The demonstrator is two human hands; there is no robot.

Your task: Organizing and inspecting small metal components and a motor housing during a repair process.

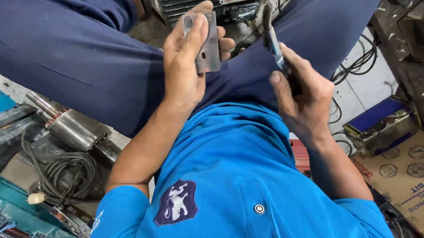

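Up near the knees, the left hand [184,62] holds a flat grey metal plate [206,43] upright, thumb and fingers [224,43] clamped on its edges. Just beside it, the right hand [303,96] has its fingers closed around a slim tool [271,34] with a bluish handle, above the dark blue trousers [71,68].

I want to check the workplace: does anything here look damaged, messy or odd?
The left hand holds a grey metal plate and the right hand a tool; neither looks damaged. The floor is cluttered: a motor rotor lies beside a loosely coiled cable, and loose wires trail at right.
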